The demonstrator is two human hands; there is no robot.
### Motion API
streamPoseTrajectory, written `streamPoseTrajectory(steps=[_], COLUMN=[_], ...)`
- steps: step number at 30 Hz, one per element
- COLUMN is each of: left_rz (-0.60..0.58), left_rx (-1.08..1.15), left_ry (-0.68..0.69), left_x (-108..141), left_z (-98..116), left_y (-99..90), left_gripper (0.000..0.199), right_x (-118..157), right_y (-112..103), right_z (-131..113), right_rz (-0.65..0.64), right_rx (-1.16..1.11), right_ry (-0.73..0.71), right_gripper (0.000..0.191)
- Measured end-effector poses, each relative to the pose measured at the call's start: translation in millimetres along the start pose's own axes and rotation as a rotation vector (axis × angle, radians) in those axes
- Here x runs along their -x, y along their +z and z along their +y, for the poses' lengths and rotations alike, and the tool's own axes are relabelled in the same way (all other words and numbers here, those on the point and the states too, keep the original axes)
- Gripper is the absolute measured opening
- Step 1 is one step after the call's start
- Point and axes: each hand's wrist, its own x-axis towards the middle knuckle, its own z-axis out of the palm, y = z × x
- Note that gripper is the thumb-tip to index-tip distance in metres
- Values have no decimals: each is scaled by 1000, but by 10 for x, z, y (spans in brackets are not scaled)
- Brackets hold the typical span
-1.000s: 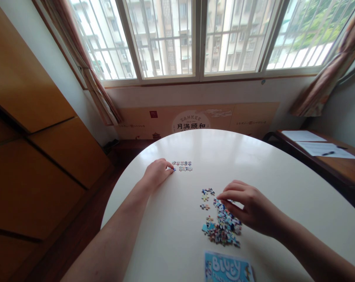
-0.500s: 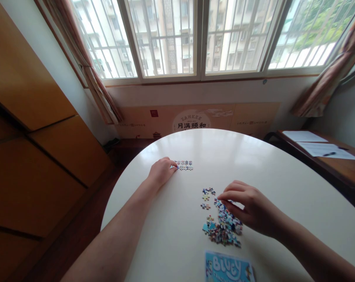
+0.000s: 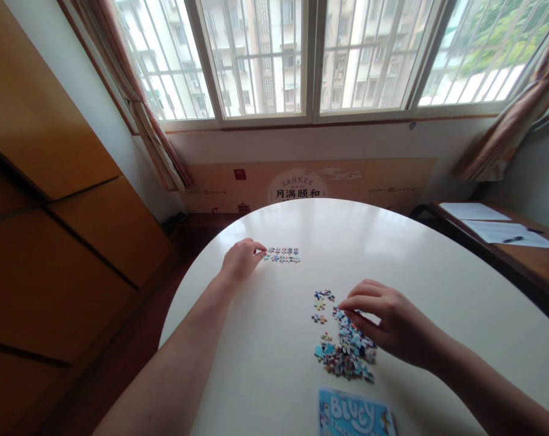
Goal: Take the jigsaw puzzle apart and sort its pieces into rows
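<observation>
My left hand (image 3: pixel 243 260) is at the left end of two short rows of small jigsaw puzzle pieces (image 3: pixel 284 251), on the far part of the white round table (image 3: pixel 256 339). Its thumb and index finger are slightly apart, beside the end piece of the lower row. Over the upper right of a loose heap of puzzle pieces (image 3: pixel 347 348) hovers my right hand (image 3: pixel 383 312). Its thumb and index tips come close together in a pinch; whatever lies between them is too small to make out. A few pieces (image 3: pixel 319 318) lie apart, left of the heap.
Nearest me lies a blue box marked BLUEY (image 3: pixel 354 415). At the right stands a wooden desk (image 3: pixel 542 254) with paper sheets (image 3: pixel 506 233) and dark pens. A wooden cabinet (image 3: pixel 88 272) fills the left side; a barred window (image 3: pixel 265 60) is ahead.
My left hand has drawn back a little to the left, its fingers coming off the lower row's end piece, which now shows. My right hand stays nearly in place.
</observation>
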Motion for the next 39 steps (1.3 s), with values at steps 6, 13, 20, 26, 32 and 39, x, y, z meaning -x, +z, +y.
streamPoseTrajectory(steps=[6, 13, 20, 26, 32, 39], left_rz=[-42, -119, -115, -118, -99, -98], left_rx=[-12, -15, -1, 18, -8, -22], left_ry=[-69, 26, 17, -1, -9, -28], left_x=[-10, -5, 10, 38, 53, 60], left_z=[-101, -74, -73, 0, 54, 93], left_y=[-19, 10, 3, -17, -17, -31], left_gripper=[21, 27, 23, 20, 19, 20], right_x=[2, 1, 2, 13, 5, -3], right_y=[0, 4, -1, 10, -5, 1], right_z=[4, -6, 2, 22, 16, 6], right_rz=[-1, 5, 7, 8, -9, -1], right_rx=[-13, -18, -17, -18, -4, -6], right_ry=[-13, 1, -22, -21, -25, -30], right_gripper=[18, 18, 19, 19, 19, 19])
